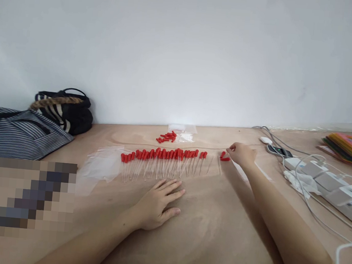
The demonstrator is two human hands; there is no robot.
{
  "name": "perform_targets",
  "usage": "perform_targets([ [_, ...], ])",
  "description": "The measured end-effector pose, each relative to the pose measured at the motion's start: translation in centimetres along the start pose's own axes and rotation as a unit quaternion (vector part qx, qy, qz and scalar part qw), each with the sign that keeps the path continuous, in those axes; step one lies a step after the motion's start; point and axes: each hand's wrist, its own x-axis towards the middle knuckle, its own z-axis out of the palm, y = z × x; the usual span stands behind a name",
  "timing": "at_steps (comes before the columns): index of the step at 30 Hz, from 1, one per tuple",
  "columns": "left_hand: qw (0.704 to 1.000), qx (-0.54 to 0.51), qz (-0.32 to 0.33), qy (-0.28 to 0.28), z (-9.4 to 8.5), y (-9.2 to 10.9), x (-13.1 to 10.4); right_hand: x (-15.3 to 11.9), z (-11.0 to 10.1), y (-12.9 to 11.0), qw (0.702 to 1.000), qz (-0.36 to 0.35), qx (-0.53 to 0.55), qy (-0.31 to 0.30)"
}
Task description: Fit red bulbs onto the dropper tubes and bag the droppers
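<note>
My left hand (162, 204) lies flat on the table with its fingers spread, just in front of a row of droppers (164, 155). These are thin clear tubes with red rubber bulbs at their far ends, lying side by side. At the row's right end, a clear tube (210, 166) shows no bulb. My right hand (242, 155) is farther right, thumb and fingertips pinched together; whatever they hold is too small to make out. Beside those fingertips are loose red bulbs (224, 157), close to another thin tube (220, 167). White paper or plastic (239, 171) lies under my right hand.
Loose red bulbs (167, 137) and a clear bag (186, 136) lie near the wall. Clear plastic bags (102, 164) are at left, near striped bags (28, 133). A power strip with chargers (328, 180), cables, and coloured sheets (350, 148) occupy the right.
</note>
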Motion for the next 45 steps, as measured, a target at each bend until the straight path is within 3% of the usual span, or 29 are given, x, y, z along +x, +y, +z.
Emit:
perform_targets([
  [3,1.000,0.002,0.002,0.005,0.1,-0.1,0.0,0.0,0.6,1.2,0.999,0.016,0.002,-0.029],
  [13,1.000,-0.003,0.001,0.011,0.0,0.0,0.1,-0.2,0.6,2.0,0.986,-0.140,0.015,-0.093],
  [20,1.000,-0.005,0.006,0.018,0.1,-0.1,0.0,-0.3,-0.1,1.5,0.972,-0.225,0.022,-0.071],
  [26,1.000,-0.005,-0.001,0.004,-0.1,0.1,0.1,-1.4,-0.1,-1.0,0.922,-0.381,0.000,-0.061],
  [31,1.000,0.004,-0.003,-0.004,-0.2,0.1,0.1,-2.1,0.4,-2.2,0.907,-0.415,-0.056,-0.048],
  [41,1.000,0.007,-0.004,-0.002,-0.1,0.2,0.0,-3.5,0.1,-2.3,0.861,-0.488,-0.137,0.047],
  [45,0.999,0.000,-0.008,0.042,0.1,0.2,0.1,-5.5,-1.0,-2.6,0.842,-0.518,-0.129,0.075],
])
